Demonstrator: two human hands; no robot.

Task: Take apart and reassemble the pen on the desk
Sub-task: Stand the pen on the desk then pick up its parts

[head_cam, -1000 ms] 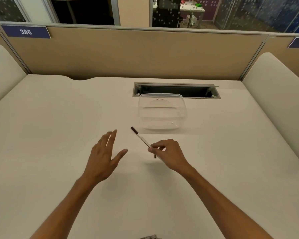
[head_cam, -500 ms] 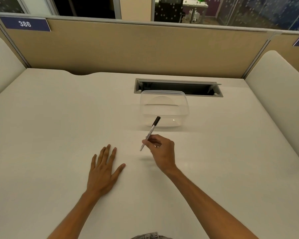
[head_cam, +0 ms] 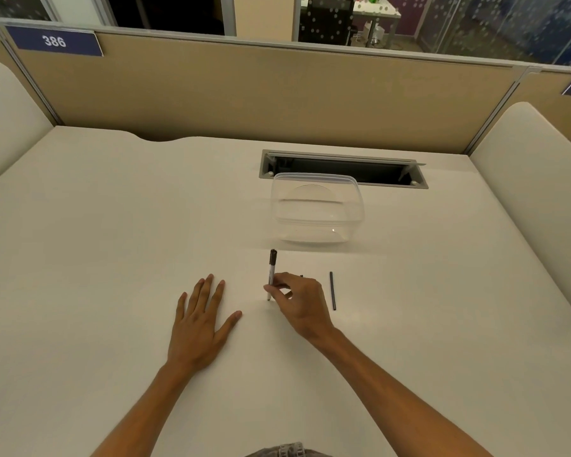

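Observation:
My right hand (head_cam: 299,300) pinches a pen barrel (head_cam: 272,270), white with a dark top end, and holds it almost upright with its lower tip touching the white desk (head_cam: 112,242). A thin dark rod, likely the pen's refill (head_cam: 332,290), lies on the desk just right of that hand. A small dark bit shows behind the knuckles; I cannot tell what it is. My left hand (head_cam: 200,324) rests flat on the desk, palm down with fingers spread, left of the pen and apart from it.
A clear plastic container (head_cam: 317,209) stands behind the pen. Beyond it is a rectangular cable slot (head_cam: 343,168) cut into the desk. A tan partition (head_cam: 277,94) walls off the back, with white side panels left and right.
My right hand swung the pen from tilted to nearly upright and lowered its tip to the desk. A thin dark rod now lies to the right. My left hand went from raised to flat.

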